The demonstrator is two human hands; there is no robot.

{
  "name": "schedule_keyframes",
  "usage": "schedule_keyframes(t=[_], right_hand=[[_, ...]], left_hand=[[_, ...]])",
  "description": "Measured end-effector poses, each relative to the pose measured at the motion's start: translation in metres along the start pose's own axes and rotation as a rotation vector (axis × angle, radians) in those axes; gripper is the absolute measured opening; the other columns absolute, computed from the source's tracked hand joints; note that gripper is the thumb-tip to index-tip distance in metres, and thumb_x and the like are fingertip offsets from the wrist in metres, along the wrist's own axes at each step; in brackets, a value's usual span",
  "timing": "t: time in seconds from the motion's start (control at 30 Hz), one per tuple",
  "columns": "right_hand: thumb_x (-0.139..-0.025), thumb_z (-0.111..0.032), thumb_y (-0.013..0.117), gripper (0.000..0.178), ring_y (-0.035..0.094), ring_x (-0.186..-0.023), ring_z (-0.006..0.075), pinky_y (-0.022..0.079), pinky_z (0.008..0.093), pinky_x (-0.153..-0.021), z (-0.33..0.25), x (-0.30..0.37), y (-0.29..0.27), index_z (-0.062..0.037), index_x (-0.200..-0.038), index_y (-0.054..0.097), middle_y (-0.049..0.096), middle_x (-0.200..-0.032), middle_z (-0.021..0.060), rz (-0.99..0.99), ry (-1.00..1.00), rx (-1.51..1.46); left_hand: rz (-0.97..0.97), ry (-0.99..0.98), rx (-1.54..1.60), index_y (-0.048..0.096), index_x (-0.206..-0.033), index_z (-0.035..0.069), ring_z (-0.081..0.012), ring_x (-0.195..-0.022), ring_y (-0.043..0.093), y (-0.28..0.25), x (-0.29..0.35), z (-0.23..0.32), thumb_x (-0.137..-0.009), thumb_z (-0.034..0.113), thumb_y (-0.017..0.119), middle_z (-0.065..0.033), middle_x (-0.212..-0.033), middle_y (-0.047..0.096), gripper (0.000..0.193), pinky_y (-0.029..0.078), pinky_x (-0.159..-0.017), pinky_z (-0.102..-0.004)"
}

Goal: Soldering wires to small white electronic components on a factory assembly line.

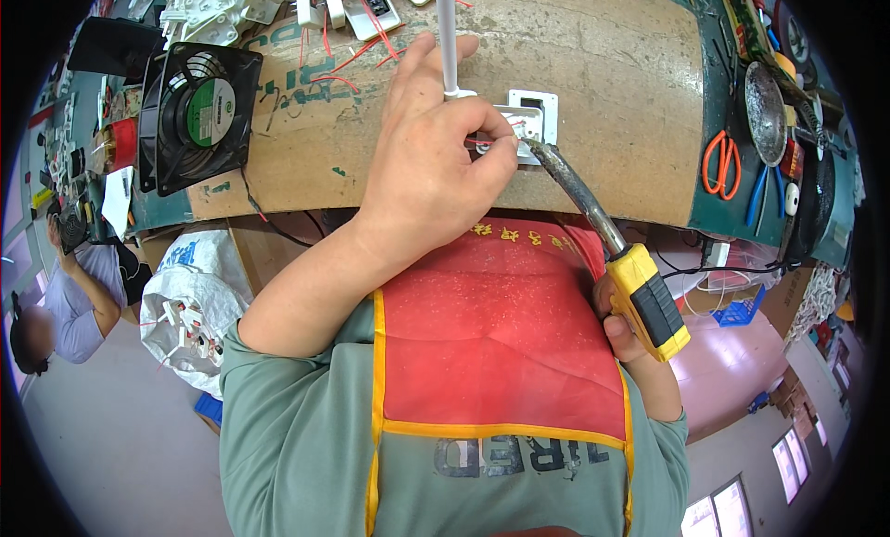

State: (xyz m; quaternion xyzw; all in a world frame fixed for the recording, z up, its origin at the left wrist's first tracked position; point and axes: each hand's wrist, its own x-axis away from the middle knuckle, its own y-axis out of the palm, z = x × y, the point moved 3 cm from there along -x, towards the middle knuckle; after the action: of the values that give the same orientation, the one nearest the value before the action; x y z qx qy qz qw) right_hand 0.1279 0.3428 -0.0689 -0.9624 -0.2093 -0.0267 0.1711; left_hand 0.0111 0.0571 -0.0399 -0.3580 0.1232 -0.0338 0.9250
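My right hand [625, 322] grips a soldering iron [654, 305] by its yellow-and-black handle. The iron's dark, bent metal tip reaches up-left to a small white plastic housing [549, 121] on the bench. Over that housing, my left hand [431, 157] pinches a thin red wire [477, 142] between thumb and forefinger, close to the tip. Its other fingers spread away toward the back, next to a white upright tube [447, 36]. My fingers partly cover the housing, so the exact contact between tip and wire is hidden.
Left on the bench stands a black fan [199, 115]. White plastic parts [218, 13] and red wires pile up behind. Orange-handled scissors [720, 166], blue-handled pliers [764, 198] and a metal ladle-like dish [766, 115] lie right. A white sack [195, 296] and another person [79, 300] are left.
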Motion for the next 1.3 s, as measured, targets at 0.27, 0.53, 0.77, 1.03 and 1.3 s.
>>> schedule_keyframes(t=[0.27, 0.53, 0.77, 1.03, 1.3], right_hand=[[-0.086, -0.040, 0.072, 0.036, 0.054, -0.056, 0.0285, 0.039, 0.0390, -0.050, 0.0056, 0.0044, -0.0005, -0.0106, -0.071, 0.057, 0.053, -0.065, 0.0057, -0.012, 0.010, 0.006], [-0.084, -0.036, 0.073, 0.033, 0.055, -0.056, 0.0283, 0.040, 0.0380, -0.050, 0.0020, 0.0028, -0.0009, -0.0098, -0.071, 0.057, 0.054, -0.065, 0.0061, -0.008, 0.001, -0.010], [-0.084, -0.036, 0.074, 0.034, 0.055, -0.055, 0.0286, 0.041, 0.0380, -0.049, 0.0040, 0.0022, 0.0021, -0.0098, -0.070, 0.056, 0.053, -0.064, 0.0061, 0.021, -0.027, -0.029], [-0.085, -0.036, 0.073, 0.034, 0.054, -0.054, 0.0289, 0.040, 0.0385, -0.049, -0.0003, -0.0024, 0.0028, -0.0100, -0.070, 0.056, 0.053, -0.064, 0.0060, -0.001, -0.053, 0.006], [-0.085, -0.035, 0.073, 0.034, 0.054, -0.054, 0.0285, 0.040, 0.0386, -0.049, 0.0021, 0.0001, 0.0029, -0.0099, -0.070, 0.056, 0.052, -0.064, 0.0059, 0.010, -0.045, -0.033]], left_hand=[[0.003, 0.011, -0.010, 0.072, -0.081, 0.007, -0.0440, -0.139, 0.040, -0.0002, -0.0006, 0.0003, -0.079, 0.012, 0.077, -0.0226, -0.144, 0.050, 0.007, 0.033, -0.114, -0.0486], [-0.004, 0.006, -0.011, 0.072, -0.081, 0.007, -0.0434, -0.140, 0.039, -0.0004, 0.0000, 0.0002, -0.079, 0.012, 0.077, -0.0221, -0.144, 0.050, 0.007, 0.033, -0.115, -0.0478], [-0.009, 0.006, -0.016, 0.072, -0.081, 0.007, -0.0437, -0.141, 0.039, -0.0004, -0.0005, 0.0008, -0.080, 0.013, 0.076, -0.0217, -0.145, 0.050, 0.008, 0.032, -0.115, -0.0482], [-0.010, 0.011, -0.009, 0.071, -0.082, 0.007, -0.0439, -0.140, 0.039, -0.0005, -0.0006, 0.0006, -0.080, 0.013, 0.077, -0.0223, -0.144, 0.050, 0.008, 0.032, -0.115, -0.0487], [-0.012, 0.014, -0.011, 0.071, -0.082, 0.007, -0.0436, -0.140, 0.039, -0.0008, -0.0007, 0.0007, -0.080, 0.013, 0.077, -0.0225, -0.144, 0.050, 0.008, 0.032, -0.114, -0.0486]])
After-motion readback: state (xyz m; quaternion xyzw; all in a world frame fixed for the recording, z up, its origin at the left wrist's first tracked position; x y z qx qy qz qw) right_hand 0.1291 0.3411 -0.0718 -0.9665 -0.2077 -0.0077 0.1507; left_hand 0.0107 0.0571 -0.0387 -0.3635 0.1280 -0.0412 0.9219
